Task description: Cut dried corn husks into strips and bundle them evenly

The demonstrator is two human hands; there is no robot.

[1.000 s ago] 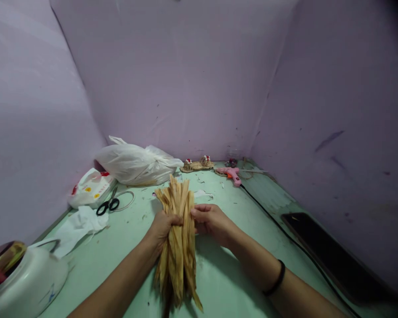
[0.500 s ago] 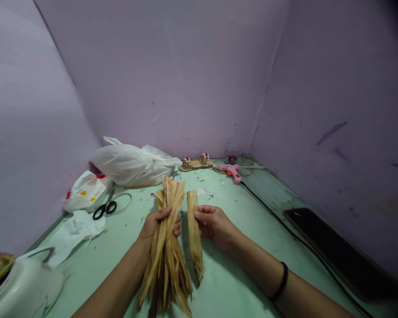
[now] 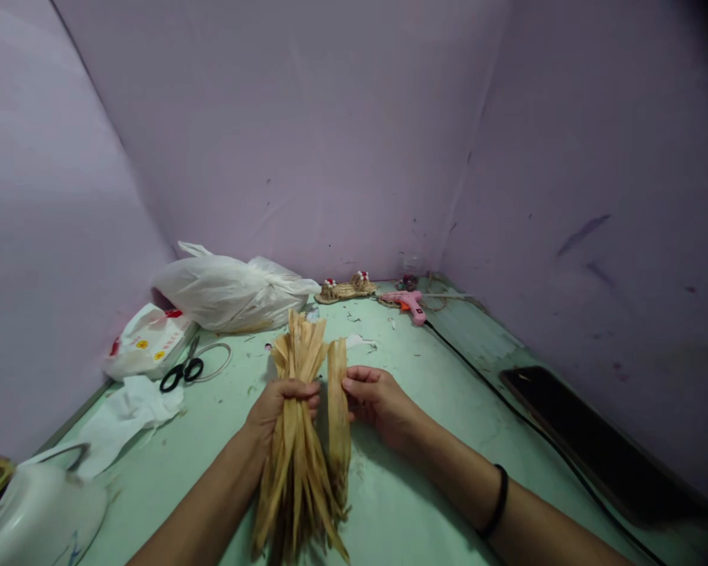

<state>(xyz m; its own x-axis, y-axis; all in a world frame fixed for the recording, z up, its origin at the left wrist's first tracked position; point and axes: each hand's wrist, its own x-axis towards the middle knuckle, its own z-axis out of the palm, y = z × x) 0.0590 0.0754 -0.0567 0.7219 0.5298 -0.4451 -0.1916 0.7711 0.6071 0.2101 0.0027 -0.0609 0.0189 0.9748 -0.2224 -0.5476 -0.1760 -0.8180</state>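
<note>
Head view: both hands meet over the green table (image 3: 425,440), between lilac walls.
Left hand (image 3: 277,405): closed round a bundle of dried husk strips (image 3: 295,464), gripped near the upper part so the long ends hang loose toward the person.
Right hand (image 3: 377,397): pinches a single strip (image 3: 337,409) just beside the bundle, held apart, seemingly to keep it separate.
Farther off: scissors (image 3: 180,371), white plastic bag (image 3: 230,292), pink glue gun (image 3: 407,303), small woven sandals (image 3: 345,289).
</note>
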